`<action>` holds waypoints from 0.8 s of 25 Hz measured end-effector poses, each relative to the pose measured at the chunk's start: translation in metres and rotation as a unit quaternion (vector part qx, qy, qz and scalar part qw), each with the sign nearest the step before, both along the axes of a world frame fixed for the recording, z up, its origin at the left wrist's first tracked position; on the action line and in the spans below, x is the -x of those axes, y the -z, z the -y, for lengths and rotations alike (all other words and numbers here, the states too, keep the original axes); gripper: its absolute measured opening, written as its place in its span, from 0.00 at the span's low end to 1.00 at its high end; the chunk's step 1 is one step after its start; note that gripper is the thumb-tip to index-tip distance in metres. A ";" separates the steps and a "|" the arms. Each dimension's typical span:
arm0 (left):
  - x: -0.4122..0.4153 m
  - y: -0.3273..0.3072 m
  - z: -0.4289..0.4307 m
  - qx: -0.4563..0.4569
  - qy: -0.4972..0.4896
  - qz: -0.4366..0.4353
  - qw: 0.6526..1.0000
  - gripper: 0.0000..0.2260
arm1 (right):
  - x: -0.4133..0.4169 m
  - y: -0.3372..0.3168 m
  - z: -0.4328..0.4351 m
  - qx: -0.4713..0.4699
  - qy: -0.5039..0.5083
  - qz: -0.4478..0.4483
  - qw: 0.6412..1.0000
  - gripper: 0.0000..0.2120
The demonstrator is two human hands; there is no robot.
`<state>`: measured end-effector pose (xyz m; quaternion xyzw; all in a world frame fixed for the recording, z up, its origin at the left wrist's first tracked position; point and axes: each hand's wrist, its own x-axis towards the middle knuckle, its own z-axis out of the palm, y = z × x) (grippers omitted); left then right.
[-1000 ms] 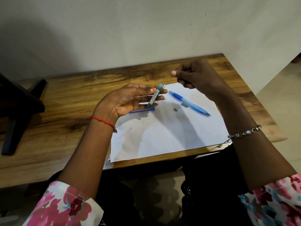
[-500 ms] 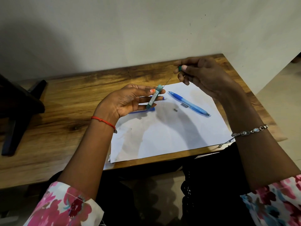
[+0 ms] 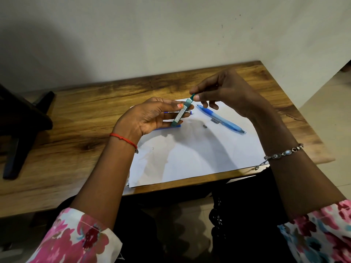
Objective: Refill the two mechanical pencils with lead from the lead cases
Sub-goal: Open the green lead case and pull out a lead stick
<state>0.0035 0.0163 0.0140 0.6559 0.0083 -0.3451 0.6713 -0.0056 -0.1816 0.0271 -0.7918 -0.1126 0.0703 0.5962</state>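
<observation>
Holding lead case (image 3: pixel 181 113) tilted above the paper (image 3: pixel 199 158), pinched in left hand (image 3: pixel 152 116) between thumb and fingertips. Right hand (image 3: pixel 226 92) pinching green cap (image 3: pixel 193 96) with thumb and forefinger, now at the case mouth. Half a second ago held well above it, thin lead showing between. No lead visible now; cannot tell where it went. Looks like recapping. Blue pencil (image 3: pixel 221 118) lying on paper nearby, small metal part (image 3: pixel 204 126) beside it, probably still awaiting lead.

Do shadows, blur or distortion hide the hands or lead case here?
Head view: sharp; soft arm shadows cross the white paper sheet; wide-angle lens mildly bows the wooden table; the green lead case in the left hand and green cap pinched by the right hand show clearly.
</observation>
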 end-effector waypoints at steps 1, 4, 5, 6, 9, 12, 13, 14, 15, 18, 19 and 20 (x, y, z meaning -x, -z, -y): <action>0.000 0.000 0.000 -0.002 -0.002 0.000 1.000 0.07 | 0.000 0.000 0.000 0.007 -0.003 0.004 1.000 0.10; 0.000 0.001 0.001 -0.013 -0.004 -0.001 1.000 0.08 | -0.001 0.002 0.000 0.026 -0.003 0.005 1.000 0.11; -0.001 0.002 0.001 -0.016 -0.001 0.001 1.000 0.08 | -0.002 0.002 0.000 0.032 0.000 0.003 0.999 0.11; -0.001 0.002 0.001 -0.018 0.002 0.002 1.000 0.07 | -0.002 0.002 -0.001 0.039 0.003 0.000 0.999 0.10; 0.000 0.002 0.002 -0.025 0.006 0.005 1.000 0.07 | -0.002 0.002 -0.002 0.060 0.004 -0.002 0.998 0.11; 0.001 0.002 0.004 -0.025 -0.004 0.004 1.000 0.06 | -0.002 0.003 -0.004 0.070 0.005 -0.001 0.998 0.11; 0.001 0.002 0.004 -0.023 -0.006 0.005 1.000 0.06 | -0.002 0.002 -0.004 0.072 0.003 -0.002 0.997 0.11; 0.002 0.001 0.004 -0.022 -0.005 0.006 1.000 0.05 | -0.001 0.002 -0.004 0.073 -0.002 -0.003 0.997 0.11; 0.003 0.001 0.004 -0.023 -0.004 0.008 1.000 0.06 | -0.001 0.002 -0.004 0.075 -0.008 -0.004 0.997 0.11; 0.005 0.001 0.005 -0.025 0.002 0.011 1.000 0.06 | 0.000 0.003 -0.006 0.073 -0.027 -0.009 0.997 0.10; 0.006 0.000 0.005 -0.026 0.002 0.011 1.000 0.07 | 0.001 0.002 -0.006 0.072 -0.029 -0.012 0.997 0.10; 0.006 0.000 0.006 -0.027 0.003 0.011 1.000 0.08 | 0.001 0.001 -0.004 0.069 -0.030 -0.015 0.997 0.09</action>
